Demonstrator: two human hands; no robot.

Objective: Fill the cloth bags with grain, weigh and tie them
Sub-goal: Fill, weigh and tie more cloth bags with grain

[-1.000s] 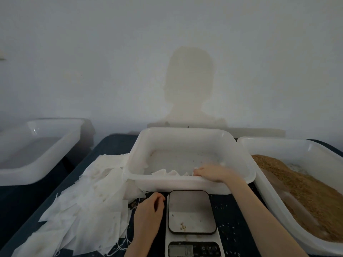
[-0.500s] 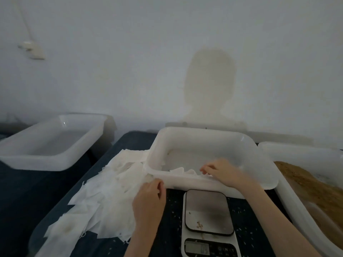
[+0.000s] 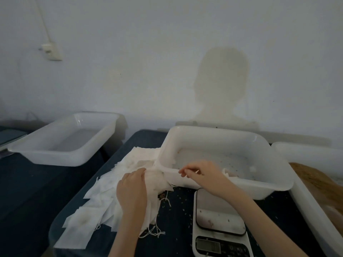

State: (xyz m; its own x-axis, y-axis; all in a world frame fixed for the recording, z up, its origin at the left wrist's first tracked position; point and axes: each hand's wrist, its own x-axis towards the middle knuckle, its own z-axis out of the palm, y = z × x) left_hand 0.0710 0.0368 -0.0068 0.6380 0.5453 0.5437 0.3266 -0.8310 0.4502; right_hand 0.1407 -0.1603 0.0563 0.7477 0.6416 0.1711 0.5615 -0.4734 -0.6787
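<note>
Left hand [image 3: 132, 190] rests w/ loosely curled fingers on the pile of flat white cloth bags [image 3: 104, 199], prob. to pick one; right hand [image 3: 201, 173] pinches at the white plastic tub's rim [image 3: 259, 184]. Brown grain [image 3: 319, 184] is far right.

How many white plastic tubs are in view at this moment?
3. One tub sits apart at the far left, one tub is in the middle beyond the scale, and one tub holding grain is at the right, partly cut off by the frame.
</note>
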